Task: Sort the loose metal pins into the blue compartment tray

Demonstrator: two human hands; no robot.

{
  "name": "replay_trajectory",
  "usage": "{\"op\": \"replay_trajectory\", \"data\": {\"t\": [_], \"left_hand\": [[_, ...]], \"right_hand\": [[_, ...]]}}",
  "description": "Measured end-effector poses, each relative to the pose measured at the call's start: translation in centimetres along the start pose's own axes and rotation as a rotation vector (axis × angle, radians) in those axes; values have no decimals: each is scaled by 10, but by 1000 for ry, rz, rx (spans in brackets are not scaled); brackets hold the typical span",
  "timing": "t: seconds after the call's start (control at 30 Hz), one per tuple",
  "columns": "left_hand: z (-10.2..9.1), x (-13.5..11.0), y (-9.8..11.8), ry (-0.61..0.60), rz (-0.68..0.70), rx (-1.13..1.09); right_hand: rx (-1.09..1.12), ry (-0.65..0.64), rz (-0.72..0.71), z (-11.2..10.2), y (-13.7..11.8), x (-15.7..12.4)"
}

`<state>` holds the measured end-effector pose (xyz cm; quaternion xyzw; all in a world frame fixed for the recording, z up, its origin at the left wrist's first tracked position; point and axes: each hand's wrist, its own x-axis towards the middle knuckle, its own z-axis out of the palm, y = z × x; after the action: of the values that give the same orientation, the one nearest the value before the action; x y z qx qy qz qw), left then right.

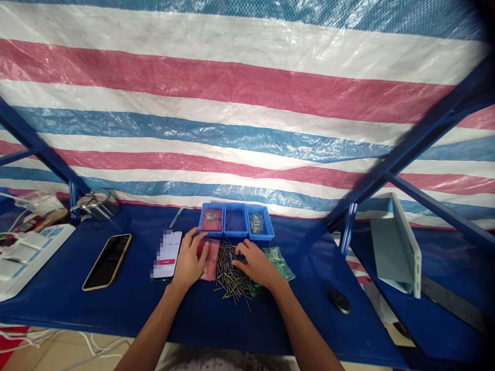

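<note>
Pressing flat on pink bag point(211, 265) with left hand point(189, 262), fingers spread, nothing gripped. Digging into pin pile point(229, 274) with right hand point(257, 265), fingers curled; can't tell if pinching a pin. Bag long axis near-to-far, top end toward blue bins point(235, 235). Pins jumbled, mostly lying near-to-far, mid-desk point(154, 304) between hands. Green bags point(281, 262) under and right of right hand. Phone point(167, 255) just left of left hand.

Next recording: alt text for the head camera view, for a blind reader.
A person's left hand lies on a pink plastic bag and the right hand on a pile of thin brass-coloured pins on a blue table. Three blue plastic bins stand behind; a dark phone and a lit phone lie to the left.
</note>
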<state>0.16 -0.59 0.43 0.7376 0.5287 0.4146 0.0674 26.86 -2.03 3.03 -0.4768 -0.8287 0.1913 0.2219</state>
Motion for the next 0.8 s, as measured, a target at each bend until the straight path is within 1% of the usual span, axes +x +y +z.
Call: {"op": "replay_trajectory", "data": {"t": [0.07, 0.13, 0.2, 0.33, 0.43, 0.53, 0.63, 0.8], "left_hand": [[-1, -4, -1, 46, 19, 17], [-2, -7, -1, 44, 49, 26], [-4, -7, 2, -22, 94, 21], [-7, -1, 12, -212, 165, -2], [-8, 3, 17, -267, 173, 7], [-8, 5, 18, -283, 191, 21], [-7, 4, 17, -276, 203, 41], [-5, 2, 17, -244, 188, 64]], "right_hand": [[-2, 8, 13, 3, 2, 0], [-17, 22, 23, 5, 3, 0], [-35, 35, 29, 6, 4, 1], [-64, 63, 38, 7, 1, 2], [-69, 86, 29, 7, -1, 3], [-83, 115, 18, 8, -1, 3], [-80, 172, 25, 9, 0, 5], [34, 358, 111, 10, 3, 8]]}}
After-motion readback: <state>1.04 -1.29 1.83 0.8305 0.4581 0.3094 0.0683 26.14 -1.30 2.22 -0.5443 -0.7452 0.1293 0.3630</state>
